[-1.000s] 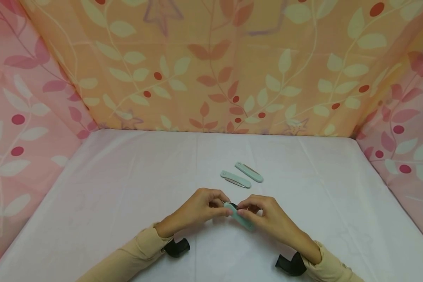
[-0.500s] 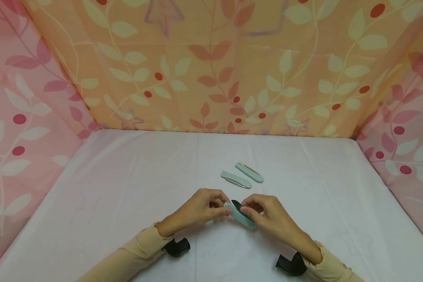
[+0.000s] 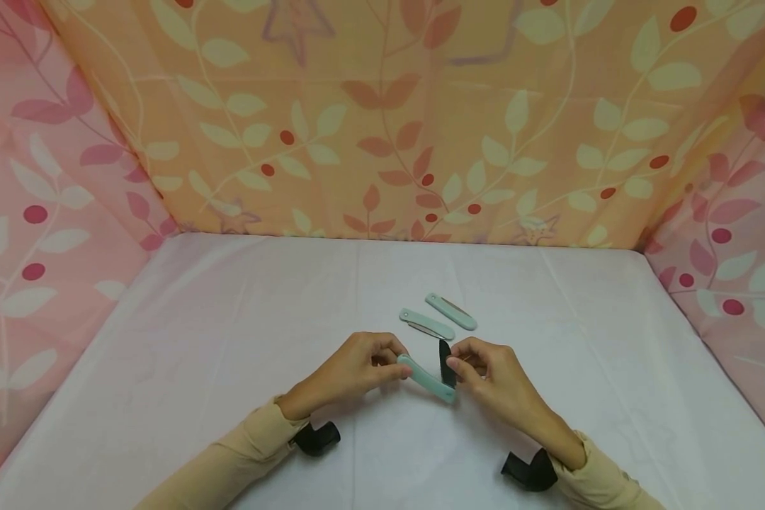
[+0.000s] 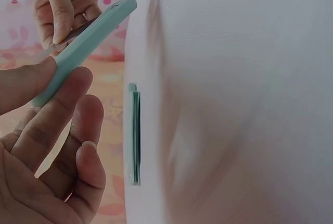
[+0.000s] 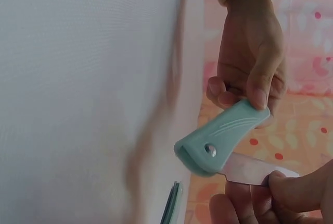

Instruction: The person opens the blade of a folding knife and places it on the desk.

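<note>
A folding knife with a mint-green handle is held up above the table between both hands, its blade swung partway out. My left hand pinches the handle's end between thumb and fingers, as the left wrist view shows on the mint handle. With thumb and fingers, my right hand pinches the blade, which looks dark from the head and pale in the right wrist view. Near the pivot rivet the handle touches neither hand.
Two more mint folding knives lie folded beyond the hands: a nearer knife and a farther knife. A white cloth covers the table. Patterned orange fabric hangs at the back, with pink fabric at both sides.
The blade has swung out of the handle, pulled by the right hand, from folded to roughly crosswise. Both hands have risen slightly; the two knives on the table stay put.
</note>
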`<state>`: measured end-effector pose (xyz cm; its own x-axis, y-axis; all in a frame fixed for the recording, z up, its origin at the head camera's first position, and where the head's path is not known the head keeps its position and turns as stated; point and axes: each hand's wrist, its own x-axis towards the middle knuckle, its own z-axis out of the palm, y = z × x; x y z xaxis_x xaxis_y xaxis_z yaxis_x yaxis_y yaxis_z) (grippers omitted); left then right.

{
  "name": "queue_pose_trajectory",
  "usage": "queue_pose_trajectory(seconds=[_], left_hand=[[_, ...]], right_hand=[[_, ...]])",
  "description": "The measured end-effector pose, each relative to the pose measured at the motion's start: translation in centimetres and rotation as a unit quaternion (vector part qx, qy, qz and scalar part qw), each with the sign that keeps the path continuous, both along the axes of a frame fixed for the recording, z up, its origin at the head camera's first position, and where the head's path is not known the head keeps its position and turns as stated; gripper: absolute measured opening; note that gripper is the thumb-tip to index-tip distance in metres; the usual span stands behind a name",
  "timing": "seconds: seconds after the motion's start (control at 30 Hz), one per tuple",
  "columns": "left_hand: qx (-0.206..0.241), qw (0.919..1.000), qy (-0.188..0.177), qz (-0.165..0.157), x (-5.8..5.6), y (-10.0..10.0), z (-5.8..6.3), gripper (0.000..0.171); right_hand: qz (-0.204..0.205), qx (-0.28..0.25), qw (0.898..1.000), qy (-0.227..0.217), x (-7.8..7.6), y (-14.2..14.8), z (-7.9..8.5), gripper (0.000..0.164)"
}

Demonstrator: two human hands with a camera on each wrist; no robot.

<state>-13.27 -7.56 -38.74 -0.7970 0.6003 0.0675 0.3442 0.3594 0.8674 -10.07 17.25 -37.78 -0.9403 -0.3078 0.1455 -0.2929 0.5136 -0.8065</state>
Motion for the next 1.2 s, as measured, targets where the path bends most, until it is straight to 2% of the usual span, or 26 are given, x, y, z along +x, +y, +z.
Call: queue_pose_trajectory(seconds=[0.2,0.4,0.6,0.83,1.2], left_hand=[[-0.009,0.9999,-0.006,0.008,-0.25,-0.35,0.32,0.014],[-0.010,0.9999,-0.006,-0.003,-0.42,-0.29,0.32,0.015],[-0.005,0.9997,-0.006,-0.025,-0.61,-0.14,-0.01,0.016],[-0.006,0.9994,-0.011,-0.032,-0.24,-0.16,0.30,0.010],[0.007,0.9985,-0.019,-0.051,-0.02,-0.31,0.38,0.008]], right_hand=[[0.000,-0.039,0.998,-0.043,-0.26,0.07,-0.31,0.010],[-0.001,-0.044,0.999,-0.031,-0.41,0.16,-0.48,0.010],[0.009,-0.042,0.998,-0.040,-0.41,0.17,-0.40,0.013],[0.014,-0.035,0.999,-0.027,-0.21,0.05,-0.36,0.015],[0.030,-0.060,0.997,-0.024,-0.22,-0.06,-0.58,0.016]])
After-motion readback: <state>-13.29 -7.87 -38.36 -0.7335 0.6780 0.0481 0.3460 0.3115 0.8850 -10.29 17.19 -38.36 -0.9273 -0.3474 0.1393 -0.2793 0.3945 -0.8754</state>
